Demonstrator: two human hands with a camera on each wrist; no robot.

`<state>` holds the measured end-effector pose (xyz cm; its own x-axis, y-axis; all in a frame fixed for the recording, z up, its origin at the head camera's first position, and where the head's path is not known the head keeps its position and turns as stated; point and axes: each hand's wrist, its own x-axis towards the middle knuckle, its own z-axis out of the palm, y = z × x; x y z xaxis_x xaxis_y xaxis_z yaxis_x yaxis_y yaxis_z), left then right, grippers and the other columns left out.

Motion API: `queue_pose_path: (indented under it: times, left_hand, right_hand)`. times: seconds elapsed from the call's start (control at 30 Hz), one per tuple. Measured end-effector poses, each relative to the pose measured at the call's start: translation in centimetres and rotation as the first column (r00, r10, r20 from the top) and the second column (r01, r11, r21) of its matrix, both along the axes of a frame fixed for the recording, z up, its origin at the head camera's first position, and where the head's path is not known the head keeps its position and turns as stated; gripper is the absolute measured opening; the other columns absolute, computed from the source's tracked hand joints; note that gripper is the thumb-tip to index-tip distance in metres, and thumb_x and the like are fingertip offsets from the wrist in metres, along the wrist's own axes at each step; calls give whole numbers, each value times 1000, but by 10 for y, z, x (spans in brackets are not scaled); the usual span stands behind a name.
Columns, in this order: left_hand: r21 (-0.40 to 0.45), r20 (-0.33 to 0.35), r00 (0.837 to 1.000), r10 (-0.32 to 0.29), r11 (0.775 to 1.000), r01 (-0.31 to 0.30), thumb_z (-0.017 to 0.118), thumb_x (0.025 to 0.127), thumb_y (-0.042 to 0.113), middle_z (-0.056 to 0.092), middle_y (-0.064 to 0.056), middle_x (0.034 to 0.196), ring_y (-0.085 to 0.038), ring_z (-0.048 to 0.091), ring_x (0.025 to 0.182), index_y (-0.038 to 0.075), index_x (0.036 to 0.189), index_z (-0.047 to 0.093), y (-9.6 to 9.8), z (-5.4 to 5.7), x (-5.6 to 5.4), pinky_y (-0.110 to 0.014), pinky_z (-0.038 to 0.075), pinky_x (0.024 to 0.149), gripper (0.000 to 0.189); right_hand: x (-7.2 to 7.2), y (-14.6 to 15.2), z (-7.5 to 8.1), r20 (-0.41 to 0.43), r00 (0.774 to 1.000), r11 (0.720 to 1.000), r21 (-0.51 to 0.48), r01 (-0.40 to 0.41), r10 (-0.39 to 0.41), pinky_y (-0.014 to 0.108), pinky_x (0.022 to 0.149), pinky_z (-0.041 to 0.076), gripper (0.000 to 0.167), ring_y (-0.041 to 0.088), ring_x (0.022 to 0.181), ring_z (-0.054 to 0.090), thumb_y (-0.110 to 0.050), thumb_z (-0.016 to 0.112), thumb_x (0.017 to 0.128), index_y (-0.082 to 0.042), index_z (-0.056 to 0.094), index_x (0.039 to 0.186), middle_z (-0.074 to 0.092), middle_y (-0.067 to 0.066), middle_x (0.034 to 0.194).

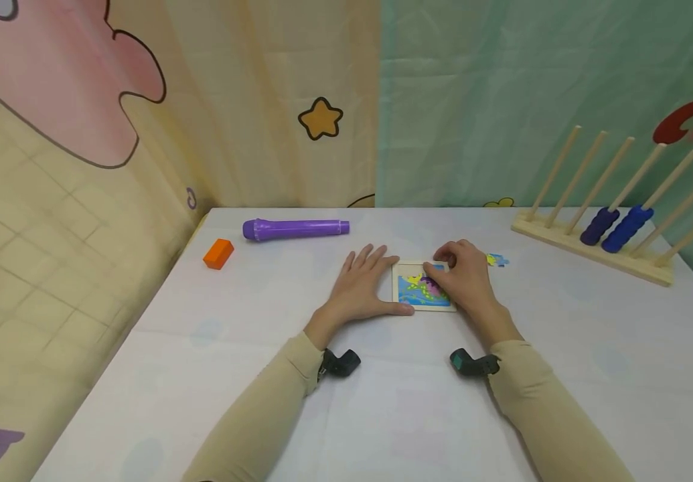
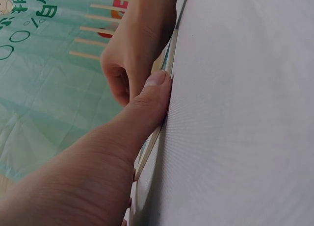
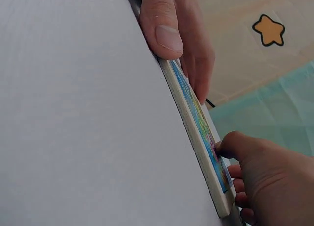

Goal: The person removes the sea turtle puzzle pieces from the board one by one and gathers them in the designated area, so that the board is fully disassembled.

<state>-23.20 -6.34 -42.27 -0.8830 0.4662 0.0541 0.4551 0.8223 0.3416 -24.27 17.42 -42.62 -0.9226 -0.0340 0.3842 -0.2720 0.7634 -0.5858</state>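
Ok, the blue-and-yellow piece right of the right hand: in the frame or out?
Out: the piece lies on the table, right of the right hand, apart from the frame.

Long beige sleeves (image 1: 258, 415) and small black wrist cameras (image 1: 341, 363) (the right one partly green)

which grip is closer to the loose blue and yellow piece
Right: the right grip is beside the piece, just to its left; the left grip is farther off, at the left side of the puzzle.
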Motion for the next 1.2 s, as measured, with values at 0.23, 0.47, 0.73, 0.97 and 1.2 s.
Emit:
queue_pose_path:
  times: [0.23, 0.47, 0.73, 0.97, 1.2]
  left_hand:
    - [13, 13, 1000, 6, 1000, -6, 73, 76, 82, 19, -2, 177, -27, 5, 166, 29, 165, 35, -1, 0, 0, -52, -1, 134, 111]
    - [33, 7, 1000, 10, 999, -10, 75, 76, 81, 21, -2, 177, -26, 7, 166, 29, 163, 37, 0, 1, -1, -51, -1, 134, 109]
    - [29, 9, 1000, 9, 1000, -10, 73, 76, 82, 21, -2, 177, -26, 6, 166, 29, 164, 36, 2, -1, -1, -51, -1, 134, 109]
    - [20, 9, 1000, 21, 1000, -21, 73, 76, 82, 21, -2, 177, -26, 6, 166, 28, 164, 37, -3, 1, -2, -52, -1, 134, 110]
    - [27, -2, 1000, 7, 1000, -7, 73, 75, 83, 22, -2, 177, -26, 8, 166, 29, 163, 37, 0, -2, -2, -52, 1, 134, 110]
  right_hand:
    - [2, -6, 6, -71, 997, 996, 89, 14, -8, 40, 71, 47, 20, 29, 78, 56, -19, 78, 84, 0, 73, 90, 64, 13, 84]
    - [2, -7, 8, -108, 993, 986, 154, 57, -41, 43, 71, 50, 13, 29, 75, 59, -13, 76, 84, -1, 73, 86, 66, 13, 80]
    - [2, -5, 10, -73, 997, 985, 167, 38, -26, 43, 70, 51, 23, 30, 74, 60, -21, 78, 79, 0, 73, 87, 66, 13, 81]
    - [3, -15, 15, -91, 995, 976, 209, 57, -39, 45, 66, 52, 23, 31, 70, 62, -21, 78, 79, 1, 75, 84, 67, 14, 77]
    - [6, -14, 15, -139, 987, 965, 241, 107, -74, 44, 62, 51, 23, 30, 66, 63, -23, 75, 80, 1, 78, 83, 68, 13, 73]
